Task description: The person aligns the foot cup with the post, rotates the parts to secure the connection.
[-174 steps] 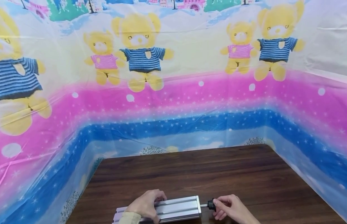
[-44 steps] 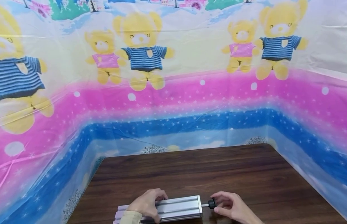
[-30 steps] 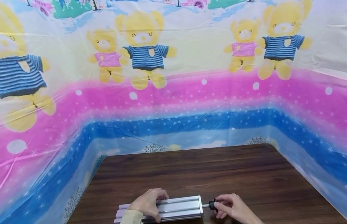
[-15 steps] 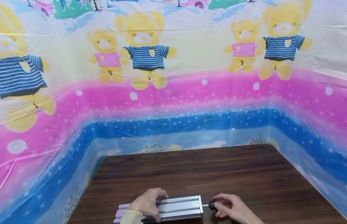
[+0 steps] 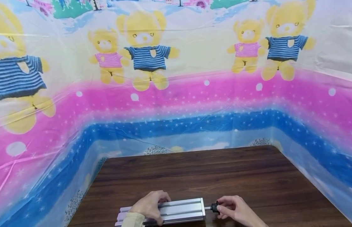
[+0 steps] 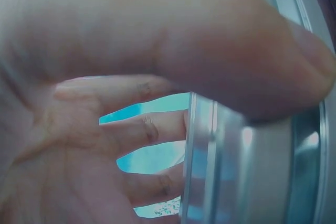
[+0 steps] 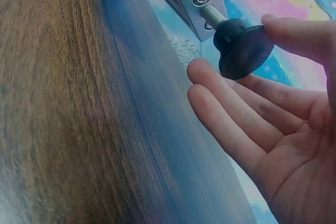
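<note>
A silver aluminium profile (image 5: 181, 210) with long grooves lies near the table's front edge. Its right end carries a flat end plate (image 7: 201, 4) with socket-head screws in it. Out of that plate sticks a threaded stud (image 7: 212, 16) ending in a black levelling foot (image 7: 244, 51). My left hand (image 5: 148, 206) grips the profile toward its left part, thumb on the near side and fingers over the far side. With thumb and fingers, my right hand (image 5: 235, 209) pinches the foot at its rim; in the right wrist view the other fingers reach beneath it.
The dark wood-grain table (image 5: 193, 173) runs back behind the profile. A printed curtain (image 5: 164, 110) with bears and pink and blue bands hangs around its back and sides.
My right fingers have spread off the levelling foot and then come back to pinch it, shifting slightly around it. My left hand and the profile stay in place.
</note>
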Action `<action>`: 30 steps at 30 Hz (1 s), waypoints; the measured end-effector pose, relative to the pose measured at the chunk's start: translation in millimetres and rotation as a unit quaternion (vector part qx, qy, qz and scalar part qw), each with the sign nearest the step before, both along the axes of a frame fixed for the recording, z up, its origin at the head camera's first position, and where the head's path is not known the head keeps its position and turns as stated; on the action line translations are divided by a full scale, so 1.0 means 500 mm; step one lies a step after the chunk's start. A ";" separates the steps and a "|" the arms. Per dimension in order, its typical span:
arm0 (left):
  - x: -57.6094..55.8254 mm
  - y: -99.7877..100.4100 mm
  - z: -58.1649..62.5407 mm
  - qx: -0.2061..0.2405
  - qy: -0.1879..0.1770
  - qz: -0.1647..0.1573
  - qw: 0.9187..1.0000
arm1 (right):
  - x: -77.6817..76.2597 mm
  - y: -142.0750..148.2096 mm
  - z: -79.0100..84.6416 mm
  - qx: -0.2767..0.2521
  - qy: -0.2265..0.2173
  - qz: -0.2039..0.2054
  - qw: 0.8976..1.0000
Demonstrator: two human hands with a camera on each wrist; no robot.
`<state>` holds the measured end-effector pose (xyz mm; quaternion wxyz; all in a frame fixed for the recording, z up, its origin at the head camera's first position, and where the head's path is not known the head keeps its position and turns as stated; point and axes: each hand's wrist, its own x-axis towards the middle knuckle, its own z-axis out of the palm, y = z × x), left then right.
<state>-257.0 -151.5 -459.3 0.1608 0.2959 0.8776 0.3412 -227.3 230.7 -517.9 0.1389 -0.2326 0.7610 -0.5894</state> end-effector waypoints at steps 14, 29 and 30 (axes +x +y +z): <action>0.005 0.006 -0.001 -0.002 0.007 0.001 1.000 | 0.008 -0.010 -0.009 0.020 -0.027 -0.027 0.999; 0.005 0.005 0.000 -0.001 0.010 -0.004 1.000 | 0.020 0.001 0.003 -0.026 0.041 -0.004 0.999; 0.005 0.006 0.000 0.000 0.008 -0.004 1.000 | 0.020 0.002 0.002 -0.032 0.049 0.004 0.998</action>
